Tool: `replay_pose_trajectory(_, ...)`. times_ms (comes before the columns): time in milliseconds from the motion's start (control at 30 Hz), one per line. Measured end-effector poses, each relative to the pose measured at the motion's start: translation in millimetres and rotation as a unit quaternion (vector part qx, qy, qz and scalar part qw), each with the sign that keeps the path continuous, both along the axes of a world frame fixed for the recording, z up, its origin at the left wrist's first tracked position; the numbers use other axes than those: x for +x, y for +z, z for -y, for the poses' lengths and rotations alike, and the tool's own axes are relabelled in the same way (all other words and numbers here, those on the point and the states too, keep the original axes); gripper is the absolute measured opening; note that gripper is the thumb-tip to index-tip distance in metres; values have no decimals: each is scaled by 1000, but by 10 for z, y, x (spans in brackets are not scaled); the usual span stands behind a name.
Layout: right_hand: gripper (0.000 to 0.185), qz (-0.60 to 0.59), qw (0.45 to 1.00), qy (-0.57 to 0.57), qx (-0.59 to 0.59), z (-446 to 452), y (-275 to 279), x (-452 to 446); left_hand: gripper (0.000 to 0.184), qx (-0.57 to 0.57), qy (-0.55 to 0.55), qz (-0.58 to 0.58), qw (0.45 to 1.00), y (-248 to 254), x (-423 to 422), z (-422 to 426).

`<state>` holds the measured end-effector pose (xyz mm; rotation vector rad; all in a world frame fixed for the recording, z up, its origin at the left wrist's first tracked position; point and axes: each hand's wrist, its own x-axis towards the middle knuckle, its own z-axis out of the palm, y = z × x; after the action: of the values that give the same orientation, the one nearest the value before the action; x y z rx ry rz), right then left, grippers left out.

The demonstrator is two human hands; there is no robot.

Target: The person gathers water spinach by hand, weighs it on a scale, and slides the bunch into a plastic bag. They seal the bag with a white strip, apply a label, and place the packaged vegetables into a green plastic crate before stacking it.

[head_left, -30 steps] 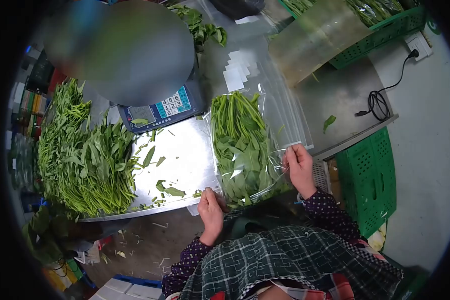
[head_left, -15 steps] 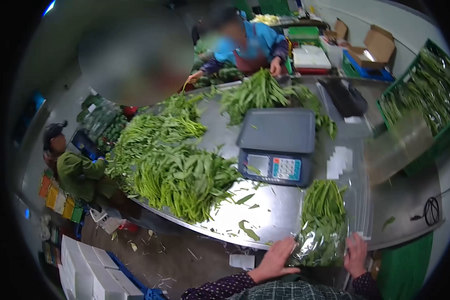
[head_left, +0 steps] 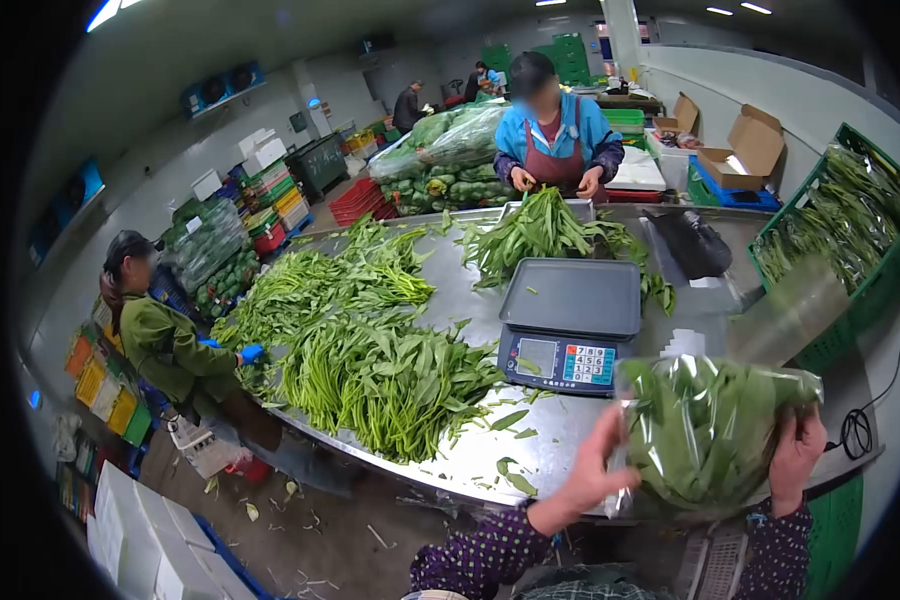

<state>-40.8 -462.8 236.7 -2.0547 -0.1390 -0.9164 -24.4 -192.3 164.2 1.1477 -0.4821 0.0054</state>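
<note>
head view — two hands (head_left: 588, 478) (head_left: 798, 455), one bag (head_left: 705, 430) — one scale (head_left: 568, 318)

The left hand (head_left: 594, 474) is raised, bare, its fingers pointing up, somewhat blurred, and its thumb spread away from them. The right hand (head_left: 796, 458), well apart at nearly the same height, is upright with fingers curled. The left forearm (head_left: 490, 545) slants up from below; the right forearm (head_left: 778, 550) stands steeper. Dark dotted sleeves (head_left: 450, 562) cover both forearms.

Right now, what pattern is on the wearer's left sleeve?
Left sleeve: pale dots on dark purple; best in head view.
</note>
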Motion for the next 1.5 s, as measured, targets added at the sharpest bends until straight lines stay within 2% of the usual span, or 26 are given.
replay_pose_trajectory(33, 10, 25, 997, -5, 71, -98, 9, 5, 84, 1, -68, -53, 996, -222, -116, 93)
replay_pose_trajectory(100, 12, -60, 991, 19, 115, 173, -330, -7, 81, 11, -177, -157, 972, -690, -464, 314)
replay_pose_trajectory(200, 14, -125, 974, 20, 186, 163, -444, 1, 68, 7, -198, -244, 949, -876, -840, 670)
replay_pose_trajectory(267, 11, -154, 958, 31, 242, 205, -574, 81, 51, 43, -106, -342, 933, -1061, -770, 905)
replay_pose_trajectory(333, 8, -146, 959, 76, 230, 331, -662, 194, 39, 48, -64, -357, 931, -841, -619, 933)
replay_pose_trajectory(433, 55, -234, 911, 195, 280, 726, -732, 291, 39, 67, 31, -366, 928, -818, -374, 1084)
replay_pose_trajectory(533, 59, -303, 890, 190, 284, 1209, -822, 215, 38, 64, 126, -362, 921, -646, -64, 1297)
replay_pose_trajectory(633, 57, -365, 897, 154, 197, 1803, -1099, 115, 37, 43, 211, -380, 899, -627, 310, 1490)
replay_pose_trajectory(767, 50, -373, 872, 130, 290, 2399, -1433, 103, 36, 25, 239, -399, 885, -663, 797, 1661)
replay_pose_trajectory(867, 44, -366, 876, 117, 291, 2631, -1480, 177, 39, 119, 206, -414, 879, -1016, 1101, 1684)
replay_pose_trajectory(933, 36, -393, 862, 120, 297, 2676, -1456, 222, 67, 320, 235, -424, 814, -1432, 1216, 1683)
replay_pose_trajectory(967, 36, -391, 863, 116, 298, 2751, -1447, 255, 79, 416, 269, -413, 764, -1580, 1248, 1724)
replay_pose_trajectory(1000, 37, -394, 876, 104, 260, 2841, -1432, 271, 89, 528, 326, -279, 733, -1559, 1257, 1771)
replay_pose_trajectory(1033, 37, -401, 884, 90, 222, 2906, -1404, 234, 84, 575, 380, -178, 702, -1539, 1230, 1843)
replay_pose_trajectory(1067, 38, -437, 861, 58, 254, 3019, -1201, 265, 80, 579, 394, -41, 713, -1378, 1332, 1956)
replay_pose_trajectory(1100, 39, -398, 896, 33, 191, 3257, -1236, 267, 76, 567, 408, 93, 710, -1241, 1447, 2071)
replay_pose_trajectory(1133, 39, -349, 929, 19, 119, 3499, -1229, 401, 70, 534, 346, 71, 768, -1096, 1594, 2260)
replay_pose_trajectory(1167, 41, -323, 930, -22, 172, 3611, -893, 576, 64, 494, 289, 49, 819, -951, 1743, 2486)
replay_pose_trajectory(1200, 39, -296, 947, -46, 116, 3886, -667, 777, 57, 463, 223, 62, 856, -803, 1895, 2722)
replay_pose_trajectory(1233, 40, -229, 970, -63, -49, 4110, -267, 983, 51, 430, 153, 80, 886, -672, 2046, 2972)
replay_pose_trajectory(1333, 50, -81, 965, -104, -228, 4682, 1036, 1806, 40, 291, -11, 161, 943, -385, 2350, 3824)
replay_pose_trajectory(1367, 44, 53, 945, -170, -274, 5030, 1325, 2192, 40, 311, -59, 140, 938, -308, 2452, 4080)
replay_pose_trajectory(1400, 31, 83, 898, -147, -406, 4264, 2106, 2429, 40, 331, -114, 116, 930, -263, 2501, 4287)
replay_pose_trajectory(1433, 38, 18, 910, -201, -362, 4023, 2415, 2612, 44, 355, -128, 122, 918, -219, 2507, 4443)
replay_pose_trajectory(1467, 41, 50, 870, -229, -435, 4101, 2612, 2870, 49, 381, -140, 130, 905, -165, 2526, 4559)
replay_pose_trajectory(1500, 41, 54, 870, -221, -438, 4398, 2744, 3163, 49, 378, -132, 128, 907, -163, 2501, 4641)
